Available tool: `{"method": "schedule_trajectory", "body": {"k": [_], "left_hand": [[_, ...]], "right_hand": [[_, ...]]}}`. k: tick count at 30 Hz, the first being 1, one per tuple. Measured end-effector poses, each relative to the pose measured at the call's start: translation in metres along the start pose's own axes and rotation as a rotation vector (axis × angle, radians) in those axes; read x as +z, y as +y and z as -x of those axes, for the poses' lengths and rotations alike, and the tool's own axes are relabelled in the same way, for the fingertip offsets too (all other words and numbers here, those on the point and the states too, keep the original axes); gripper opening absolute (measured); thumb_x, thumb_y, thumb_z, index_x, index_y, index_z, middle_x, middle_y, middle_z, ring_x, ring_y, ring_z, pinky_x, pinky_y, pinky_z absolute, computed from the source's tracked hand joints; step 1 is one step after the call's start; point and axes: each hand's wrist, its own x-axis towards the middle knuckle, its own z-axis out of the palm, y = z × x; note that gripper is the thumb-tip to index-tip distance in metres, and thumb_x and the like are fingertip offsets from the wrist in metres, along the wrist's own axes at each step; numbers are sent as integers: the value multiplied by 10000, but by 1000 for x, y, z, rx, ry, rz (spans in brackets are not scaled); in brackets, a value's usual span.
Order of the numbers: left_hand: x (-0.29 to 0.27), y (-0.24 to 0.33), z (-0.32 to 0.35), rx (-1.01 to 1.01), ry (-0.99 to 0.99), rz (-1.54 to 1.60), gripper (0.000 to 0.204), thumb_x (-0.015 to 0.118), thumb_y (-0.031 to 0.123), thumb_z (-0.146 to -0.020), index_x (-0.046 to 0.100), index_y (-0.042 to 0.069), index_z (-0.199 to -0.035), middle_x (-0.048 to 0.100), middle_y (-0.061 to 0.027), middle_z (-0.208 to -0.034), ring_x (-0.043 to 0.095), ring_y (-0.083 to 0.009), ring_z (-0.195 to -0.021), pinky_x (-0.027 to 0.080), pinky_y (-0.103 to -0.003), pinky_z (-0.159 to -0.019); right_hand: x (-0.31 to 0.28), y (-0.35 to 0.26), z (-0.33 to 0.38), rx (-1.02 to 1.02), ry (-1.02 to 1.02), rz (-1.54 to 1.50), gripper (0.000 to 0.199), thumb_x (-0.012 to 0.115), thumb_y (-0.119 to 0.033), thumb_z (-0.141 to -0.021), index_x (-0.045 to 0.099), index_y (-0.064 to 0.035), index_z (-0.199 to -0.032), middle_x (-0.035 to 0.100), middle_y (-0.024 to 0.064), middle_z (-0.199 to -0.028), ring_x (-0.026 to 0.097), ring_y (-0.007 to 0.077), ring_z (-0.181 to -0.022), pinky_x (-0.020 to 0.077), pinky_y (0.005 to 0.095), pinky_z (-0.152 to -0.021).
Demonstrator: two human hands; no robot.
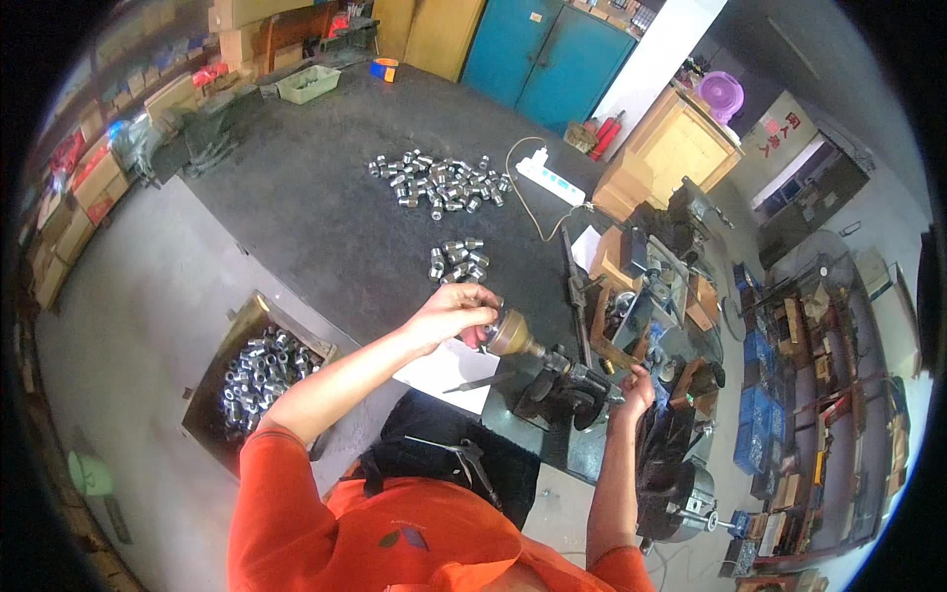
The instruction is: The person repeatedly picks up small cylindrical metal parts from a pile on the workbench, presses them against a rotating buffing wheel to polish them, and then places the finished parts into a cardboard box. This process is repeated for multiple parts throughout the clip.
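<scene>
Part-way, it seems: fittings (pixel 264 380) split between crate (pixel 207 419) and workbench (pixel 286 187)

Beyond the dark workbench stands a teal cabinet (pixel 547 54). Left of the workbench, the crate holds many fittings; on it lie two piles, finished or not, I cannot tell. At its near side is a spindle fixture (pixel 572 390). The left hand (pixel 446 318) curls at its brassy cone (pixel 513 335), the right hand (pixel 637 392) at its other end; both grips are unclear.

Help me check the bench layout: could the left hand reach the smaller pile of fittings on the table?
Probably yes: the smaller pile lies just beyond the left hand, nothing visible between, though that hand is at the brass-coloured cone.
</scene>
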Motion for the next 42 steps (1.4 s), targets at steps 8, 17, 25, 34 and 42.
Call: {"method": "schedule_trajectory", "body": {"k": [8, 17, 25, 34, 42], "left_hand": [[-3, -4, 2, -19, 40, 46, 287, 571, 133, -768, 513, -19, -1005, 560, -70, -702, 544, -117, -497, 453, -207, -482], [-3, -6, 7, -28, -34, 62, 318, 584, 166, -757, 532, -30, -1002, 566, -76, -690, 546, -125, -526, 454, -219, -500], [2, -15, 0, -15, 26, 93, 287, 585, 175, -762, 552, -31, -960, 554, -65, -631, 540, -114, -483, 455, -208, -452], [-51, -13, 69, -38, 231, -176, 220, 598, 167, -753, 592, -4, -891, 558, -42, -629, 518, -87, -486, 453, -204, -440], [-160, -54, 253, -378, 873, -708, 191, 586, 175, -693, 605, -14, -705, 554, -81, -520, 534, -131, -410, 448, -269, -437]], "right_hand": [[-12, -46, 41, -290, -192, -372, 180, 438, -163, -818, 535, -15, -789, 281, -48, -512, 228, 43, -418, 170, 187, -377], [-64, 4, 85, 89, -195, -417, 228, 484, -239, -780, 489, -14, -823, 268, -47, -506, 208, 45, -396, 153, 194, -344], [-36, 46, 3, 233, -60, -187, 249, 430, -248, -801, 571, -50, -852, 573, 58, -750, 536, 171, -657, 433, 297, -584], [-18, -41, 31, -284, -206, -332, 167, 422, -123, -835, 533, -7, -878, 281, -47, -543, 240, 42, -433, 193, 181, -367], [-69, -2, 84, -66, -265, -347, 202, 483, -212, -815, 509, -15, -851, 315, -39, -514, 238, 39, -406, 183, 188, -339]]}}
